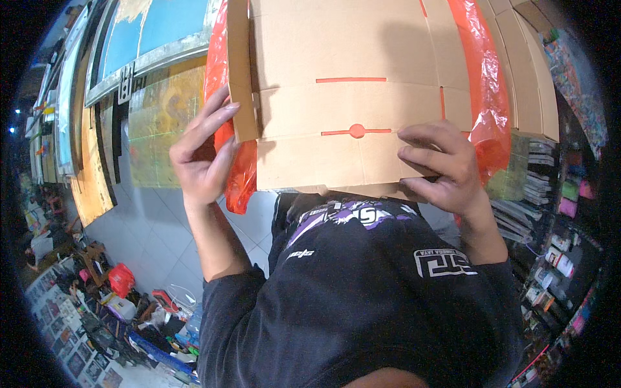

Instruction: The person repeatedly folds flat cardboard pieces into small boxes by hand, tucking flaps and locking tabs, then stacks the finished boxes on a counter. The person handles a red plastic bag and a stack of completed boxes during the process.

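A flattened brown cardboard box (pixel 349 52), creased and cut with slots, lies in front of me with its near edge close to my body. Red plastic (pixel 486 84) shows beneath it on both sides and through the slots and a round hole. Along its left side a narrow flap (pixel 243 71) stands folded up. My left hand (pixel 204 152) holds this flap near its close end, with fingers on the outer side and thumb low beside it. At the near right corner my right hand (pixel 446 165) grips the near panel, fingers curled over the cardboard and thumb by the edge.
More cardboard (pixel 517 77) is at the right, past the red plastic. Framed screens (pixel 152 39) and an orange board (pixel 90 174) stand at the left. Clutter with a red bag (pixel 121 279) covers the lower left floor. Shelves with small items (pixel 559 258) line the right.
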The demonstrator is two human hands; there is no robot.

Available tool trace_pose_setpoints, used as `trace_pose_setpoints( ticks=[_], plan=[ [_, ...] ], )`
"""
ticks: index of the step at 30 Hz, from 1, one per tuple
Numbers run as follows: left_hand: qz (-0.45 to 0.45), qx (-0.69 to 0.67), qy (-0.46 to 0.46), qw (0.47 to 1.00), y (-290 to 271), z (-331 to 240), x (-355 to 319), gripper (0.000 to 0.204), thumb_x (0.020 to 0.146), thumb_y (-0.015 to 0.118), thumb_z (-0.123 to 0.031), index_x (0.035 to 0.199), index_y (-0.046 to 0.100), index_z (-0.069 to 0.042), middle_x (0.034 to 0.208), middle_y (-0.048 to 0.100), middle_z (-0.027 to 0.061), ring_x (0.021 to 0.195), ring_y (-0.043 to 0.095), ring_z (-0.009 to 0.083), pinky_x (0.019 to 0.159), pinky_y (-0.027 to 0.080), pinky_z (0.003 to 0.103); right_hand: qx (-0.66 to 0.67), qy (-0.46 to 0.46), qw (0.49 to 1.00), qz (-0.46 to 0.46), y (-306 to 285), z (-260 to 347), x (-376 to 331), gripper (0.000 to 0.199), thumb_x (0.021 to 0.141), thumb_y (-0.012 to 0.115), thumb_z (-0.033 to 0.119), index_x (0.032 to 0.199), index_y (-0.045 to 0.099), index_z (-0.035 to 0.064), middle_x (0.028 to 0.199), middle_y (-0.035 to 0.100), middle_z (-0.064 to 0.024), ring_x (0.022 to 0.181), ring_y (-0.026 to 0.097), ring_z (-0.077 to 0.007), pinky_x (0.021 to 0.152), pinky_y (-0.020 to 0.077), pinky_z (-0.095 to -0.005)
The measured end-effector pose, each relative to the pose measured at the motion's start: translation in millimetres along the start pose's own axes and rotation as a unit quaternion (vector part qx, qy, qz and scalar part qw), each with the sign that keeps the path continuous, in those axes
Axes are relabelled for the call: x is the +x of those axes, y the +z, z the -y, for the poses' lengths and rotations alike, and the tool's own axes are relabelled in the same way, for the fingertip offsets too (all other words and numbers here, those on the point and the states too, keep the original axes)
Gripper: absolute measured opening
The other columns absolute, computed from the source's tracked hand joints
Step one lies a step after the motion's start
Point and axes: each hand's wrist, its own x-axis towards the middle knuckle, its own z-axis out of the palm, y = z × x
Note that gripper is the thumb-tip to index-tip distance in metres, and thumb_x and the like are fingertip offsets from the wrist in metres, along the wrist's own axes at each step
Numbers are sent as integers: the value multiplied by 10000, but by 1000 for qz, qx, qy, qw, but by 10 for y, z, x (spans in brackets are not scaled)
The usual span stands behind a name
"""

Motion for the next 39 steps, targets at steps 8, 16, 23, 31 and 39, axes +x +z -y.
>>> trace_pose_setpoints(
  ticks=[8,16,23,31,39],
  plan=[
    [21,171,82,982,192,-79,469,466,631,803,-125,1065,644,-69,1206,553,169,1153,519,284,954,416,368,17,-1,1000,2,-36,-13,7,380,512,779,137,861,645,72,972,625,-115,888,599,-304,753,476,-389],
    [-20,268,104,958,374,-68,630,312,646,805,-143,784,560,-8,1106,583,203,1103,551,299,882,453,359,23,-15,999,-17,-3,-10,6,360,506,778,132,834,652,55,934,634,-120,822,606,-287,705,473,-375],
    [4,309,85,947,411,-190,708,313,665,782,-97,717,494,15,1023,607,217,915,623,238,760,470,297,32,3,999,-18,-5,-13,-17,386,484,800,156,828,660,49,949,635,-121,839,610,-270,726,471,-358],
    [35,245,14,969,439,-255,688,299,685,751,-16,693,453,11,894,639,150,794,568,94,709,466,251,53,19,998,-9,-19,-38,-47,389,553,786,197,888,622,88,984,592,-102,869,573,-285,739,449,-392],
    [18,275,34,961,465,-178,676,252,688,769,-54,816,568,28,716,582,77,689,555,89,669,452,233,73,55,995,-24,-265,43,-61,370,654,766,209,949,622,39,981,595,-126,889,585,-311,756,470,-401]
  ],
)
